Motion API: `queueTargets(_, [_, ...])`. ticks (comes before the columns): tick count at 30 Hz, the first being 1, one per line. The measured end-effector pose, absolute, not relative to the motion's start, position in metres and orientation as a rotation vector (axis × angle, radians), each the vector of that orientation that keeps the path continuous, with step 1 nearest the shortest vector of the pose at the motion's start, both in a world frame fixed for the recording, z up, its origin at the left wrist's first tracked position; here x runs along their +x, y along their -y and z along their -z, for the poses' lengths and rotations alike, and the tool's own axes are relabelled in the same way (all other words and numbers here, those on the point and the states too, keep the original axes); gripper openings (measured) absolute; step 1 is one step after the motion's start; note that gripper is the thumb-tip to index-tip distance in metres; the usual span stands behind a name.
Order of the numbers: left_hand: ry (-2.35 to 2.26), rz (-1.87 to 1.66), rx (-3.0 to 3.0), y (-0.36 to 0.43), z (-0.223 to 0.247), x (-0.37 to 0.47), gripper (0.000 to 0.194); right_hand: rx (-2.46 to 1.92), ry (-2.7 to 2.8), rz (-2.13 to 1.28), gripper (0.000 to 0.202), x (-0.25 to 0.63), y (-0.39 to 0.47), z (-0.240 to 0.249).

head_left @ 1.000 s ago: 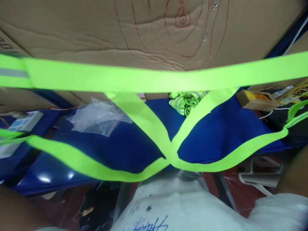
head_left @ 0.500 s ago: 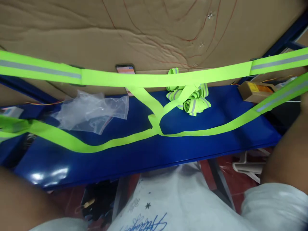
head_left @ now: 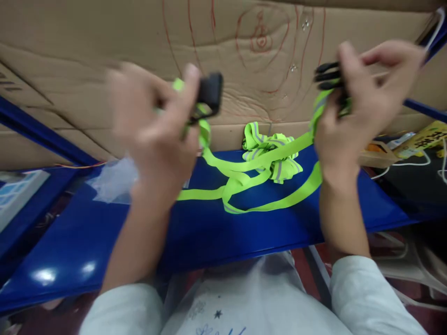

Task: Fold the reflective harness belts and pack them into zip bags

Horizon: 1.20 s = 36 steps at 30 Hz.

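Observation:
My left hand [head_left: 153, 121], smeared by motion, is closed on a black buckle half [head_left: 210, 94], the socket side, at the end of a neon-yellow strap. Across from it, my right hand [head_left: 363, 97] pinches the pronged buckle half [head_left: 328, 76], its prongs pointing left. The two halves are apart, with a wide gap between them. Below them, the reflective strap harness [head_left: 258, 163] sags over the blue tabletop, its bands joined near the middle. Part of the left-side strap is hidden behind my left hand and forearm.
A bundle of similar reflective straps [head_left: 274, 151] lies at the back of the blue table [head_left: 244, 237]. Clear plastic bags [head_left: 113, 181] are on the left, partly hidden. A small cardboard box [head_left: 379, 156] stands at the right, and a cardboard sheet [head_left: 104, 42] rises behind.
Both hands have come into view from the sides, moving inward with the buckle halves. The straps, stretched wide before, now hang slack. The view has shifted slightly.

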<state>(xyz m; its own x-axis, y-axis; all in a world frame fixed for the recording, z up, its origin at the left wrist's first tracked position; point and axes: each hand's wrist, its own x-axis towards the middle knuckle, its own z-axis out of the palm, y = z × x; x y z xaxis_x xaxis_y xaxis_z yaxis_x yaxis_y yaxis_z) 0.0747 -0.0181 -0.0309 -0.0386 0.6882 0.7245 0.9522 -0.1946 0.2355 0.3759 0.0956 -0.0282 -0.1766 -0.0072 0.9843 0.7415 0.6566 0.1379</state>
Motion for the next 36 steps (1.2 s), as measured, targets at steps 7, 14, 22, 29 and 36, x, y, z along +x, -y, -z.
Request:
queueTargets(7, [1.431, 1.032, -1.817, 0.004, 0.058, 0.113, 0.043, -0.625, 1.831, 0.304, 0.051, 0.285, -0.070, 0.064])
queueTargets(14, [1.348, 1.095, -1.744, -0.004, 0.069, 0.106, 0.048, -0.673, 1.828, 0.208, 0.049, 0.293, -0.076, 0.068])
queueTargets(22, [1.368, 1.026, -1.763, -0.006, 0.076, 0.119, 0.047, -0.664, 1.848, 0.309, 0.051, 0.275, -0.067, 0.074])
queueTargets(29, [1.234, 1.190, -1.740, -0.009, 0.066, 0.097, 0.041, -0.459, 2.165, -0.083, 0.085, 0.295, -0.062, 0.048])
queueTargets(36, [1.121, 1.424, -1.818, 0.005, 0.057, 0.102, 0.034, -0.232, 2.139, -1.013, 0.059, 0.322, -0.060, 0.028])
